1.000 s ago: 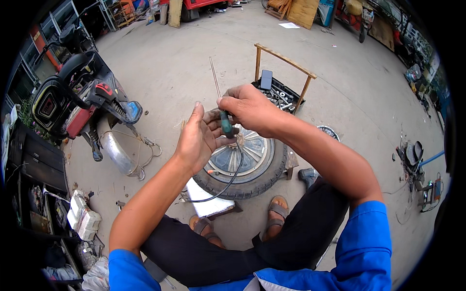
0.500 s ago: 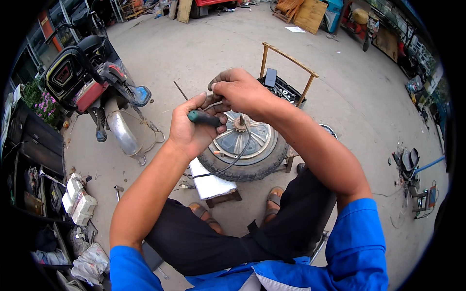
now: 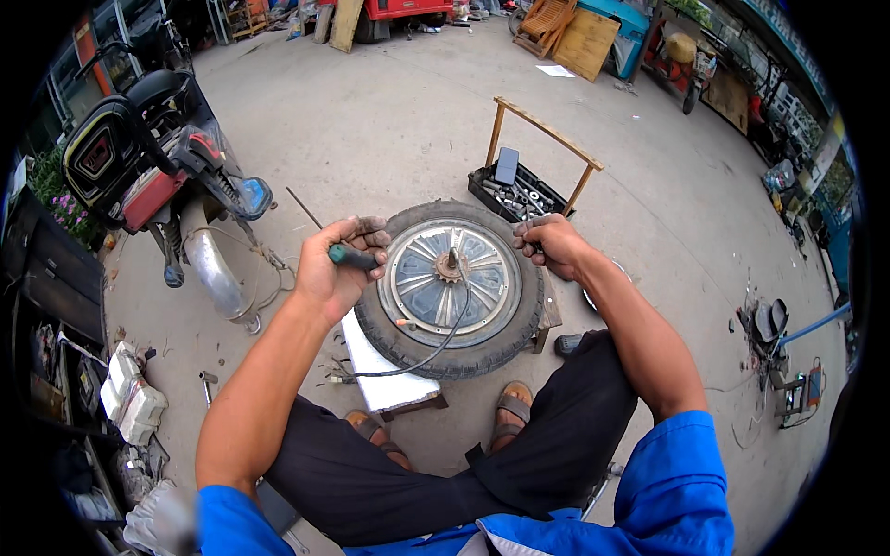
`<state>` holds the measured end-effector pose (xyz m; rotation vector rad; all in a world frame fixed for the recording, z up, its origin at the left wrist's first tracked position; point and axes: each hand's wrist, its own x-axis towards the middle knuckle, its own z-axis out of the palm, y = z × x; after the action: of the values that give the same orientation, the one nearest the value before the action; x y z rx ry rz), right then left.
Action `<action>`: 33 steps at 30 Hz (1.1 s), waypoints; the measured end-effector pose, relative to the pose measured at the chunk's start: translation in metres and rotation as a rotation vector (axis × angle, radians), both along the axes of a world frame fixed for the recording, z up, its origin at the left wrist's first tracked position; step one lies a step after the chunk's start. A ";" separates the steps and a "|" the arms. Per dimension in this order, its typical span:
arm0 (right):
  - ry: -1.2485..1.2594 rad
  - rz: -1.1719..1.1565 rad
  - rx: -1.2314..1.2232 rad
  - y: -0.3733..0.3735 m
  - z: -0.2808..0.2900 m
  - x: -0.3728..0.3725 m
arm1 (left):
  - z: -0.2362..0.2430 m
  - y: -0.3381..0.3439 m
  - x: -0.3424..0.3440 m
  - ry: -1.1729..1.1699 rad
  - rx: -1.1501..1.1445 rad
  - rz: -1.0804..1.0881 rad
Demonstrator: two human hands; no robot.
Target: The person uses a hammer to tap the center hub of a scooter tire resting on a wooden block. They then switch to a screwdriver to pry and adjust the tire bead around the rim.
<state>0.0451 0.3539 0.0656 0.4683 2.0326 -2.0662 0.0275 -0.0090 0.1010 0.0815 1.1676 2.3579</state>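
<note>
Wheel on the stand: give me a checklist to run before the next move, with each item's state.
1. Wheel lying flat on its supports: ok.
2. Left hand gripping the green-handled tool: ok.
3. Right hand on the tyre's far right edge: ok.
4. Tool tip position: cannot tell, the shaft points away from the wheel.
5. Black cable clear of the hands: ok, it hangs from the hub over the tyre.
6. Tool tray within reach behind the wheel: ok.

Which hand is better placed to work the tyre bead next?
Left, probably: the left hand already grips the green-handled tool at the tyre's edge, while the right hand only holds the opposite rim.
</note>
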 end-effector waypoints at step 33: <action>0.274 0.194 -0.176 -0.129 0.077 -0.005 | 0.000 0.051 0.023 -0.435 0.556 0.006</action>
<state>0.0398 0.2245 0.1430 -0.0445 1.9171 -2.2602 0.0503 0.0417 0.1009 -0.2351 0.2976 2.4673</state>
